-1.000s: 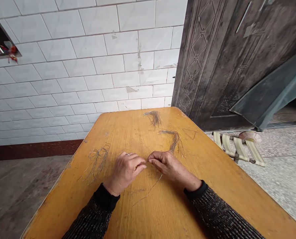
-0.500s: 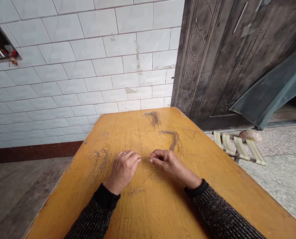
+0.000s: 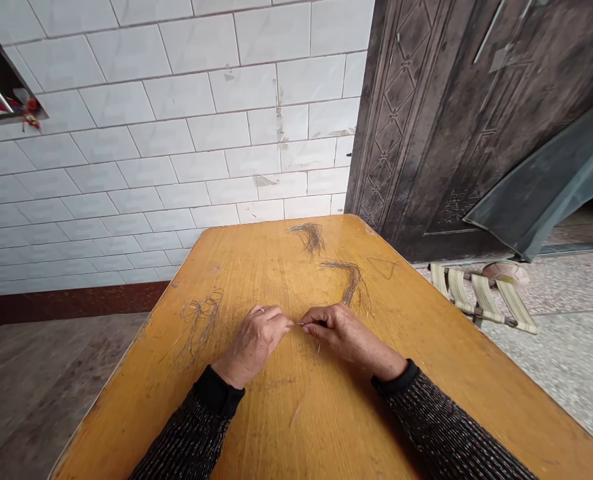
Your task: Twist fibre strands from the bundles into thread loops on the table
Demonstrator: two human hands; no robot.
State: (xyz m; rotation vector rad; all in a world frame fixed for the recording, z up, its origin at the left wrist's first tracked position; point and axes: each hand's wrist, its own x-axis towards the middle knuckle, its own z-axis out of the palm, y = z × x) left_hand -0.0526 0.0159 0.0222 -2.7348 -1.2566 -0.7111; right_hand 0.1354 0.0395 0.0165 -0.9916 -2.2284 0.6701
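Left hand [image 3: 254, 341] and right hand [image 3: 344, 333] pinch a thin strand [image 3: 299, 325] between fingertips over the wooden table [image 3: 451, 373]

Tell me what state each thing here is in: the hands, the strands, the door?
left hand: pinching the thin strand
right hand: pinching the thin strand
thin strand: held between both hands
looped strands: lying loose on the table
two bundles: lying bent
door: shut

White tiled wall [image 3: 176, 120], dark carved door [image 3: 451, 100], folding stool [image 3: 481, 297] (slatted seat), stone floor [image 3: 566, 347]
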